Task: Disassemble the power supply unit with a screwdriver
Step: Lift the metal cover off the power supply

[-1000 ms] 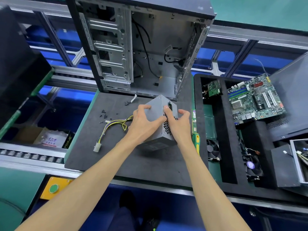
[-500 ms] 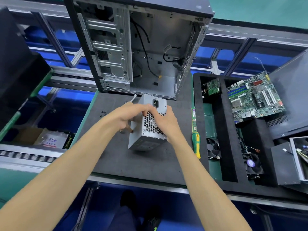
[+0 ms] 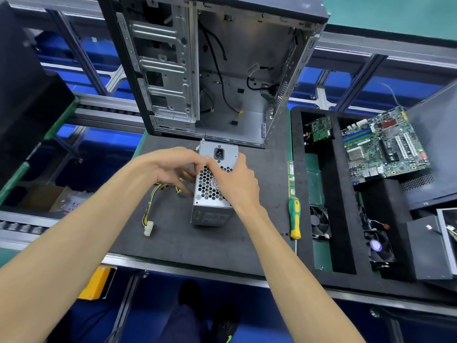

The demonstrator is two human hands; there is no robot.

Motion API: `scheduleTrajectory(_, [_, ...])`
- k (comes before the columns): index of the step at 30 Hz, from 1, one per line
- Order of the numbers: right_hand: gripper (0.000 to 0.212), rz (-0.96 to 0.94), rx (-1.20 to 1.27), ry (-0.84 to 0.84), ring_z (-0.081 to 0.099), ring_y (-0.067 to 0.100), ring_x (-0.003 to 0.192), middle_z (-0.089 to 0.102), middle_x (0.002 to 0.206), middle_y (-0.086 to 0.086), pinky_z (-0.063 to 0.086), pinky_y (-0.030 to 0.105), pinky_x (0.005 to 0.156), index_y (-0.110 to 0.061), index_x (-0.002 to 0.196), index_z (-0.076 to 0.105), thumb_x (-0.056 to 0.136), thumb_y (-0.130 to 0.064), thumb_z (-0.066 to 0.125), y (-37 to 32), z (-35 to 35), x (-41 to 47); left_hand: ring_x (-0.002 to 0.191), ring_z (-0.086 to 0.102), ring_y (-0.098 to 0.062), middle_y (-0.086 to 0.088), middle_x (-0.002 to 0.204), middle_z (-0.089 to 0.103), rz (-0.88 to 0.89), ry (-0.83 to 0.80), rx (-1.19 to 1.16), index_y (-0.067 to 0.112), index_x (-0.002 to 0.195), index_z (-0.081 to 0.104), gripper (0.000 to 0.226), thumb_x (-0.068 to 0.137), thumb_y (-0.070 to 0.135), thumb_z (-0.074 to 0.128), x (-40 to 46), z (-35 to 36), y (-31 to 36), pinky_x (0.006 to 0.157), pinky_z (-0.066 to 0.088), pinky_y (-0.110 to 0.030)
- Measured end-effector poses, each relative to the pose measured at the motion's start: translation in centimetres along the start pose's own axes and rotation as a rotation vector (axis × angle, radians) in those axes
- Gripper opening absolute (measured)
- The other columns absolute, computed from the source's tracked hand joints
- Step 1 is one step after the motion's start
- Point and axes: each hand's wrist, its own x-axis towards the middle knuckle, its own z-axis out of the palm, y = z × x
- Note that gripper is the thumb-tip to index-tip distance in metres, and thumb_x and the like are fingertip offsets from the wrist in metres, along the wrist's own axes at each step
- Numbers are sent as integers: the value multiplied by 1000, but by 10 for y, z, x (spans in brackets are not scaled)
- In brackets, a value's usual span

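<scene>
A grey metal power supply unit (image 3: 210, 214) stands on the dark foam mat (image 3: 197, 243), its honeycomb grille and power socket facing up. My right hand (image 3: 235, 181) grips its top right side over the grille. My left hand (image 3: 170, 167) touches its upper left edge, fingers curled against the case. A bundle of yellow and black cables (image 3: 158, 194) with a white connector runs from the unit to the left. A green and yellow screwdriver (image 3: 294, 216) lies on the mat to the right, untouched.
An open computer case (image 3: 222, 70) stands upright behind the unit. To the right, a black foam tray (image 3: 343, 219) holds a motherboard (image 3: 383, 147), a small card (image 3: 320, 129) and fans (image 3: 320, 221). A memory stick (image 3: 291, 177) lies above the screwdriver.
The power supply has been turned so its grille and socket face up, and it now stands square on the mat. Both hands shifted to its top; the cable bundle shows again at the left.
</scene>
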Motion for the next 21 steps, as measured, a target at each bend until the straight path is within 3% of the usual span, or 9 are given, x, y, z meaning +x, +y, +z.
scheduleTrajectory(2, [82, -5, -53, 8, 61, 32, 101, 66, 111, 5, 42, 40, 77, -21, 135, 41, 81, -83, 51, -3, 4, 1, 70, 47, -26, -12, 65, 55, 0, 22, 36, 15, 45, 55, 30, 69, -1, 47, 1, -1, 1, 77, 55, -51])
scheduleTrajectory(5, [88, -4, -98, 16, 62, 34, 102, 67, 113, 8, 41, 40, 76, -18, 140, 39, 82, -83, 50, -4, 9, 2, 56, 42, -23, -8, 56, 46, 17, 52, 69, 17, 40, 45, 41, 75, -4, 41, 2, 0, -2, 74, 48, -46])
scheduleTrajectory(8, [87, -9, -94, 21, 62, 35, 104, 67, 115, 8, 44, 42, 79, -19, 140, 39, 82, -83, 50, -4, 10, 1, 51, 42, -22, -6, 53, 41, 46, 72, 69, 18, 40, 43, 42, 75, -5, 39, 2, 1, -4, 69, 47, -42])
scheduleTrajectory(12, [85, -6, -88, 18, 62, 34, 106, 67, 117, 7, 45, 42, 82, -20, 141, 39, 83, -81, 52, -6, 10, 0, 51, 37, -21, -3, 49, 34, 69, 88, 107, 21, 35, 37, 48, 75, -5, 36, 2, 4, -4, 72, 39, -43])
scheduleTrajectory(17, [85, -25, -60, 12, 60, 30, 107, 67, 117, 3, 40, 38, 78, -24, 142, 40, 81, -83, 53, -5, 9, 0, 46, 25, -16, 0, 53, 21, 116, 93, 153, 23, 44, 28, 33, 64, 0, 40, 3, -1, -5, 44, 38, -25])
scheduleTrajectory(21, [87, -16, -54, 11, 59, 27, 108, 66, 118, 0, 42, 39, 80, -27, 143, 39, 79, -85, 54, -6, 9, -1, 45, 28, -15, 2, 51, 24, 136, 24, 119, 22, 46, 28, 23, 55, 8, 44, -1, -6, -8, 45, 42, -26])
